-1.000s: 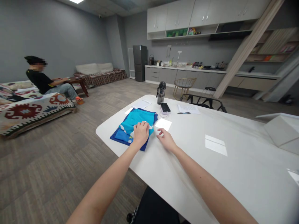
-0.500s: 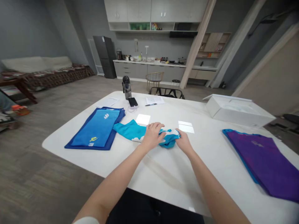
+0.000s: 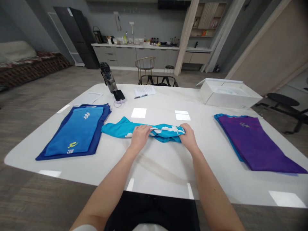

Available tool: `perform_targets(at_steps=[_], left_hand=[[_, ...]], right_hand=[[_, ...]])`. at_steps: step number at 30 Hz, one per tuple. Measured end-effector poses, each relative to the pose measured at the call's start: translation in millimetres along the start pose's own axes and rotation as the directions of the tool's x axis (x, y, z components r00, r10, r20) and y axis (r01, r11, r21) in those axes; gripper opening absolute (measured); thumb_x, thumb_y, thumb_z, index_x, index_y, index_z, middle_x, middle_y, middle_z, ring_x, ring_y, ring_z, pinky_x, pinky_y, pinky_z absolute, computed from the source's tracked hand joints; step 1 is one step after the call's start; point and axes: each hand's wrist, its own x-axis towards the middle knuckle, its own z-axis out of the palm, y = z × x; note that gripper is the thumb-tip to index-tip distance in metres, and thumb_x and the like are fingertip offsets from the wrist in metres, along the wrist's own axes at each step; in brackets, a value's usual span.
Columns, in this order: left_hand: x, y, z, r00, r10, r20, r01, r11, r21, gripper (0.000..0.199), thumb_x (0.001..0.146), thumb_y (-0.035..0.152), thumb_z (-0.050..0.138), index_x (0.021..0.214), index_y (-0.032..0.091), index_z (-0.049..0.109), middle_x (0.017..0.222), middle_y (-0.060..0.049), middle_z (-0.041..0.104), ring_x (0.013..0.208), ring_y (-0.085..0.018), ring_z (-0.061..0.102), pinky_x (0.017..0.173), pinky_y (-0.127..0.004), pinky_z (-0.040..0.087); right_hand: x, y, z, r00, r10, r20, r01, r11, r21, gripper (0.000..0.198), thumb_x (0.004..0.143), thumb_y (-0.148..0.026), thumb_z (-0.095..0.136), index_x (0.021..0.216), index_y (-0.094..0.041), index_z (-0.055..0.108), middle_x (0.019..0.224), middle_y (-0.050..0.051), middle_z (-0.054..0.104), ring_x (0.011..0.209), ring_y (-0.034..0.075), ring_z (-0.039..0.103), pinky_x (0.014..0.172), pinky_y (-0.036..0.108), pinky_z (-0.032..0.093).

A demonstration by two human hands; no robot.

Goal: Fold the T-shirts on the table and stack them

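Observation:
A turquoise garment with white patches (image 3: 165, 128) lies bunched lengthwise across the middle of the white table (image 3: 166, 166). My left hand (image 3: 141, 136) is closed on its near edge, left of its middle. At the garment's right end my right hand (image 3: 188, 136) grips the cloth, thumb and fingers together. The garment's loose left end reaches close to a stack of folded blue clothes (image 3: 77, 128); whether they touch I cannot tell. Both sets of fingertips are partly hidden in the folds.
Folded purple clothes (image 3: 260, 141) lie on the right, over a blue piece. Behind them stands an open white box (image 3: 231, 94). Toward the back left are a dark bottle (image 3: 108, 77), a phone (image 3: 119, 95), printed paper (image 3: 146, 91) and a pen (image 3: 141, 96).
My left hand has moved left along the garment and closed on it. The cloth between my hands is stretched longer and straighter. The view has tilted down.

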Motion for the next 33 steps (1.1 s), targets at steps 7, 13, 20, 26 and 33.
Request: perform_targets(at_steps=[7,13,20,26,33], left_hand=[[2,-3,-18,0.972,-0.161,-0.169,0.114,0.959,-0.261,0.030,0.107,0.036,0.040,0.114,0.022,0.067,0.109,-0.007,0.074,0.104,-0.022,0.068,0.091,-0.033,0.048],[10,-20,-25,0.933,-0.271,-0.235,0.224,0.952,-0.209,0.031,0.106,0.038,0.043,0.111,0.022,0.069,0.115,-0.007,0.074,0.109,-0.024,0.066,0.099,-0.037,0.043],[8,2,-20,0.968,-0.156,-0.198,0.178,0.979,0.099,0.047,0.098,0.047,0.057,0.138,0.022,0.057,0.132,-0.015,0.063,0.122,-0.031,0.055,0.106,-0.046,0.033],[-1,24,4,0.986,0.063,0.151,-0.099,0.964,0.247,0.035,0.093,0.043,0.064,0.121,0.022,0.064,0.114,-0.013,0.066,0.110,-0.032,0.057,0.095,-0.046,0.037],[20,12,5,0.994,-0.046,0.095,0.048,0.999,-0.018,0.021,0.102,0.025,0.043,0.104,0.021,0.064,0.107,-0.009,0.069,0.104,-0.024,0.062,0.097,-0.043,0.040]], right_hand=[[-8,5,-9,0.981,0.189,-0.049,-0.185,0.979,0.087,0.035,0.076,-0.020,0.050,0.109,-0.023,0.062,0.088,0.002,0.069,0.080,0.022,0.061,0.077,0.032,0.046],[-5,12,-17,0.911,0.313,-0.269,-0.278,0.947,0.160,0.028,0.080,-0.032,0.057,0.103,-0.021,0.069,0.085,0.002,0.070,0.079,0.020,0.061,0.075,0.030,0.047],[-6,30,-11,0.769,0.462,-0.442,-0.457,0.881,0.125,0.029,0.080,-0.037,0.059,0.099,-0.019,0.070,0.076,0.002,0.067,0.071,0.020,0.058,0.072,0.031,0.045],[-6,60,-29,0.600,0.556,-0.576,-0.646,0.761,0.062,0.030,0.079,-0.037,0.059,0.101,-0.019,0.067,0.087,0.008,0.069,0.080,0.026,0.060,0.079,0.036,0.045],[-9,65,-39,0.609,0.540,-0.581,-0.681,0.732,-0.033,0.032,0.083,-0.038,0.054,0.107,-0.020,0.066,0.107,0.013,0.068,0.096,0.030,0.059,0.087,0.043,0.045]])
